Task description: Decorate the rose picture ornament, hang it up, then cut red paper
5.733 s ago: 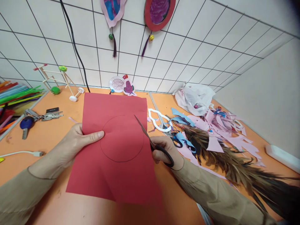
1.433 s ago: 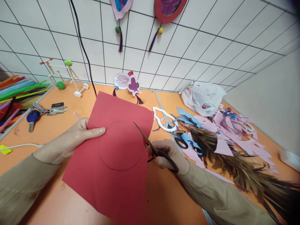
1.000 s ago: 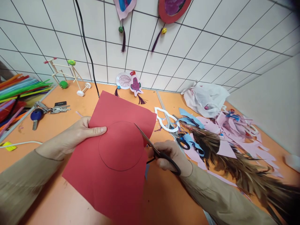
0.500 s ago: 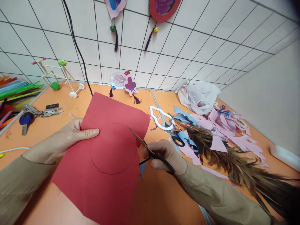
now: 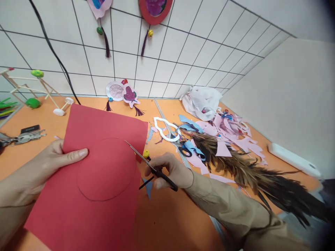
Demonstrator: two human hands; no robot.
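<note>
A large red sheet of paper (image 5: 104, 174) with a circle drawn on it is tilted above the table. My left hand (image 5: 62, 157) pinches its left side, thumb on top near the circle's edge. My right hand (image 5: 170, 170) is closed round the black handles of a pair of scissors (image 5: 162, 177). One blade lies over the red paper, its tip near the top right of the drawn circle; the other blade is mostly hidden beneath the sheet. A short cut edge shows at the sheet's right side.
White cloud-shaped frame (image 5: 167, 137), pink and blue scraps (image 5: 193, 151) and brown feathers (image 5: 243, 167) lie right. Behind are a plastic bag (image 5: 201, 101) and paper charms (image 5: 131, 96). Keys (image 5: 26, 137) and a stick frame (image 5: 47, 87) stand left; a white case (image 5: 293, 160) lies far right.
The view has swung right, so everything appears further left. Both hands keep their hold on the red paper and the scissors. Something small and yellow now shows beside the blades.
</note>
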